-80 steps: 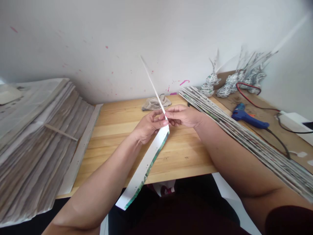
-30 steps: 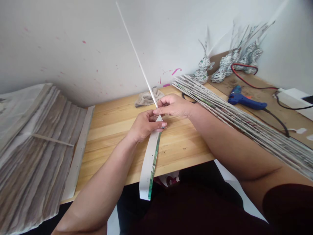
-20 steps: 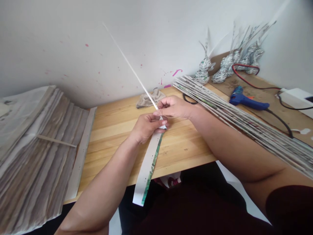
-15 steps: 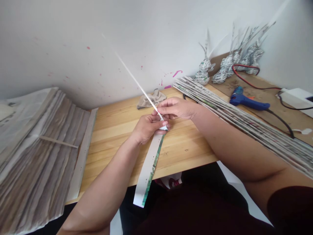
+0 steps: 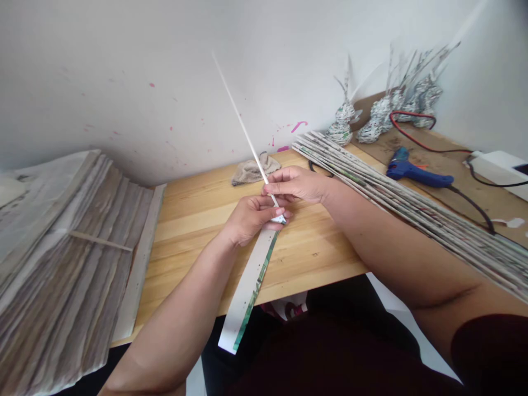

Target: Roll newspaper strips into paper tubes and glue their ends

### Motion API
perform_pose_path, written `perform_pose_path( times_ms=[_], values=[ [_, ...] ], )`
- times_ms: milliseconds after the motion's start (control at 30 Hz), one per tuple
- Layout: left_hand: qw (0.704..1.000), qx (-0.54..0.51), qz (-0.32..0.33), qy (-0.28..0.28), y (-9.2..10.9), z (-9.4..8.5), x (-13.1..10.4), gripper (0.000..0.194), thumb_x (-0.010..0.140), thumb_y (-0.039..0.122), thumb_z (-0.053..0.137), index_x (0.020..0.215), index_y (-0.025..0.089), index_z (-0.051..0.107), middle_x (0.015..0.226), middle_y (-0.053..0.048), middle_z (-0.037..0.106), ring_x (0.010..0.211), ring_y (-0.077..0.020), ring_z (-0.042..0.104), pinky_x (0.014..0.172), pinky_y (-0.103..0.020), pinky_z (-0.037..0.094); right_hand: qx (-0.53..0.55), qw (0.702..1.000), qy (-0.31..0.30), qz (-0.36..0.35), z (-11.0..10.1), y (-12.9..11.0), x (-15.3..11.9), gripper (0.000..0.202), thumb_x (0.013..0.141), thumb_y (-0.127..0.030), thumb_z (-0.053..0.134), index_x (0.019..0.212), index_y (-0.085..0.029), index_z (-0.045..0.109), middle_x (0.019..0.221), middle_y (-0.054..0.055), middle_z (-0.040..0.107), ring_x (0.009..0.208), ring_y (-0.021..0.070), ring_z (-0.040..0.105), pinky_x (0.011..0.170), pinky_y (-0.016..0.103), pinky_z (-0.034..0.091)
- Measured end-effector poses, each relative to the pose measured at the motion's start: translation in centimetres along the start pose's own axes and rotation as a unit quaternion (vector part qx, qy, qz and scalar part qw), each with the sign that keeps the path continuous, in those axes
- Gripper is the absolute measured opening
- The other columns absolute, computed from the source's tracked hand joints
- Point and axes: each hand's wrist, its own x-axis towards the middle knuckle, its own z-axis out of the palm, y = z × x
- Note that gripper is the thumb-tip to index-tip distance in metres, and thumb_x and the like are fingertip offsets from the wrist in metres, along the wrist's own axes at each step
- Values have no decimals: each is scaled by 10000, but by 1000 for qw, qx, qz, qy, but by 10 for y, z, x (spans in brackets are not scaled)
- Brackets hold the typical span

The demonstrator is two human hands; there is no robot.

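A: Hand states?
B: Left hand (image 5: 251, 217) gripping, thumb and fingers pinched on the top end of the paper strip (image 5: 249, 280). Right hand (image 5: 301, 185) also closed, fingertips on the lower part of the thin white rod (image 5: 253, 146).
A: Where's the strip relative to the left hand?
B: Below it, toward the person. Long axis runs from the pinch down and to the left, loose end past the near edge of the wooden table (image 5: 190, 203). Green border on its right side.
A: And the rod?
B: Opposite way. Up and left from the fingers, away from the body, in front of the wall (image 5: 124, 44). Far tip is faint.
A: So they meet at the hands?
B: Yes, with a bend between the two axes. Exact contact is hidden by fingers, can't tell how the paper sits on the rod.
A: Which hand is nearer the strip?
B: Left, it's on it. Right is just beside, higher up the rod.
A: Nearby?
B: Crumpled cloth (image 5: 251, 171) behind the hands, bundle of paper tubes (image 5: 363, 177) off to the right.
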Motion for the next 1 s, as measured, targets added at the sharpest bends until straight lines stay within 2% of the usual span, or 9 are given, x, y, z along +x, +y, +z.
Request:
perform_pose_path(
  times_ms=[67, 133, 300, 433, 600, 733, 833, 1000],
  values=[
    [1000, -12, -4, -19, 0, -1, 0, 375, 718, 296, 823, 1047, 138, 735, 944, -113, 764, 852, -201, 725, 788, -346, 591, 13, 999, -31, 1, -3, 0, -1, 286, 831, -374, 744, 932, -111, 697, 567, -26, 561, 466, 60, 459, 406, 185, 311],
    [999, -20, -6, -34, -1, 0, 0, 357, 723, 283, 819, 1037, 138, 733, 928, -107, 764, 852, -200, 724, 790, -351, 588, 27, 999, -47, 0, -5, 1, -1, 265, 821, -351, 756, 911, -109, 696, 547, -27, 566, 455, 62, 464, 402, 182, 319],
    [999, -13, -11, -40, 1, 2, -3, 326, 731, 260, 813, 1019, 132, 727, 907, -105, 764, 876, -196, 722, 799, -333, 581, 40, 999, -21, -8, -4, 4, 1, 261, 765, -291, 809, 705, -135, 609, 515, -28, 574, 436, 59, 490, 379, 161, 309],
    [999, 4, -9, -45, 3, 3, -4, 344, 745, 270, 801, 1047, 126, 721, 915, -117, 763, 890, -208, 723, 811, -349, 583, 35, 999, -7, -17, -1, 3, 1, 293, 750, -324, 823, 703, -138, 601, 516, -37, 567, 405, 53, 473, 351, 161, 287],
    [997, -12, -2, -80, 2, 1, -4, 323, 769, 261, 783, 1062, 138, 719, 938, -115, 761, 919, -226, 725, 816, -370, 592, 23, 996, -84, 5, -5, -3, -5, 334, 825, -402, 751, 951, -100, 681, 528, -26, 592, 411, 65, 493, 369, 166, 335],
    [993, -33, 1, -109, 0, 0, -4, 306, 792, 254, 767, 1064, 127, 713, 941, -122, 759, 922, -227, 726, 829, -376, 589, 36, 993, -115, -1, -9, -2, -5, 303, 810, -381, 771, 844, -104, 652, 473, -49, 557, 396, 61, 487, 382, 157, 358],
    [992, -39, 6, -116, 0, 0, -4, 314, 796, 251, 766, 1075, 118, 709, 975, -131, 756, 921, -219, 726, 832, -363, 584, 55, 993, -98, -22, -7, 2, -1, 305, 800, -351, 784, 730, -129, 586, 473, -48, 566, 380, 54, 479, 365, 146, 344],
    [993, -33, 11, -112, -1, 1, -3, 305, 810, 258, 756, 1074, 112, 710, 970, -135, 754, 919, -222, 724, 820, -357, 584, 48, 998, -12, -33, -3, 3, 2, 345, 742, -284, 836, 649, -137, 538, 480, -59, 545, 395, 32, 460, 359, 120, 325]
  ],
)
